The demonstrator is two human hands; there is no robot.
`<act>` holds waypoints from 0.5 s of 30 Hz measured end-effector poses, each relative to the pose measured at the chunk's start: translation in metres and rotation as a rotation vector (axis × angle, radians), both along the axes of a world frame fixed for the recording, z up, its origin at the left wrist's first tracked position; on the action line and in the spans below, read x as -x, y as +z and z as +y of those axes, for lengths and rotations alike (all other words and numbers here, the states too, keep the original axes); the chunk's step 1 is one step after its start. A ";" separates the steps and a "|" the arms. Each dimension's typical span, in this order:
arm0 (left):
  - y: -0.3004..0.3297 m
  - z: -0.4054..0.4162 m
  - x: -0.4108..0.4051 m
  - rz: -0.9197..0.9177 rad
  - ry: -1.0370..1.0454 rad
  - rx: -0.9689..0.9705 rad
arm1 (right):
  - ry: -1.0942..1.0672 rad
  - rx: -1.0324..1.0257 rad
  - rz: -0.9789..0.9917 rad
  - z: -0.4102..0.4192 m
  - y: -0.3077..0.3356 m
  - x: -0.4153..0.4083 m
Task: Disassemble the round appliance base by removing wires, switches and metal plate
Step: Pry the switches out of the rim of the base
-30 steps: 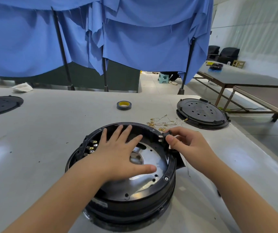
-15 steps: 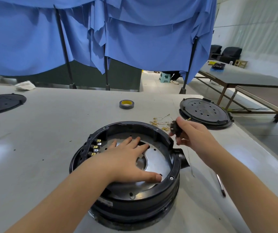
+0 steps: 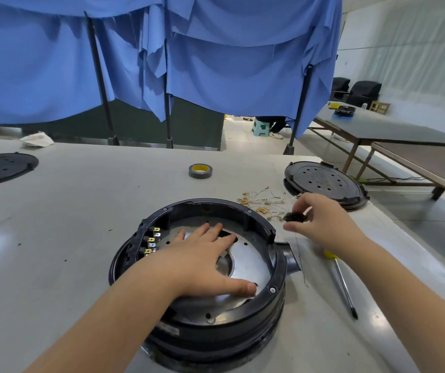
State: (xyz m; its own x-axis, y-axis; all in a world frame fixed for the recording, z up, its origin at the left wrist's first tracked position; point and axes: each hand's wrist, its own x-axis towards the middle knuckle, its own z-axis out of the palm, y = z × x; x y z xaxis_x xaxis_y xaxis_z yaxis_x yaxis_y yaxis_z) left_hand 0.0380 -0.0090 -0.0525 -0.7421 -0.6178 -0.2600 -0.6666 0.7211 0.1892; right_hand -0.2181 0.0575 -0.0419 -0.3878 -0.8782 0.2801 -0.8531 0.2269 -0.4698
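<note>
The round black base (image 3: pixel 202 286) sits near the front edge of the pale tabletop (image 3: pixel 81 216), open side up, and the left hand (image 3: pixel 202 261) lies flat inside it, fingers spread over the shiny metal plate (image 3: pixel 248 261), most likely to pin the housing steady while parts come out. Over to the side, the right hand (image 3: pixel 321 224) hovers just above the tabletop, thumb and fingertips pinching a small dark part (image 3: pixel 295 217). It looks like a switch, though it is blurred. It hangs right beside the loose tangle of thin wires with brass ends (image 3: pixel 265 201), so that seems to be the pile for removed bits, and this piece looks bound for it. On the inner wall at the left, a row of brass-tabbed switch terminals (image 3: pixel 152 242) sits in place, so there is more to pull, and the plate is not yet out. A screwdriver with a yellow handle (image 3: pixel 341 282) lies to the right of the base, handy for the plate's fastenings. Beyond it rests a black perforated cover (image 3: pixel 323 181), and a roll of tape (image 3: pixel 200 170) sits further back.
</note>
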 end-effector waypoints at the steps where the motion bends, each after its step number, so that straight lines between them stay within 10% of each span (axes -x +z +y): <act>1: 0.000 0.000 0.000 0.002 0.001 0.001 | 0.004 -0.070 0.059 -0.004 -0.002 0.000; 15: 0.000 0.002 0.001 0.020 0.015 -0.002 | -0.024 -0.183 0.183 -0.033 -0.010 0.009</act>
